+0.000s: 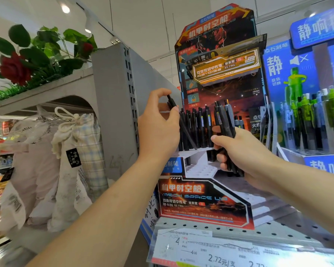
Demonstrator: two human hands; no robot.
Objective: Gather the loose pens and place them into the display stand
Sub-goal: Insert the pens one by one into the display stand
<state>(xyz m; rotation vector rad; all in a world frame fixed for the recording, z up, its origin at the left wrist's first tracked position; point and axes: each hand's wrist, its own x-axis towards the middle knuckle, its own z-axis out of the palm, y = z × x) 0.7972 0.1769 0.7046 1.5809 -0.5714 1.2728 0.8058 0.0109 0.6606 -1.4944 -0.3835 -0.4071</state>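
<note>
A red and black cardboard display stand point(204, 201) sits on a perforated shelf, with several black pens point(198, 124) upright in its back row. My left hand point(158, 128) pinches a single black pen point(183, 124), tilted, its tip low by the back row at the stand's left side. My right hand point(243, 157) grips a bundle of several black pens point(225, 120) in front of the stand's white stepped tiers point(201, 168), whose holes look mostly unfilled.
A blue display point(316, 105) with green and black pens stands right of the stand. A grey shelf upright point(121, 112) is on the left, with cloth bags point(66, 160) hanging beyond it and fake roses point(15, 68) on top. Price labels point(210, 251) line the shelf edge.
</note>
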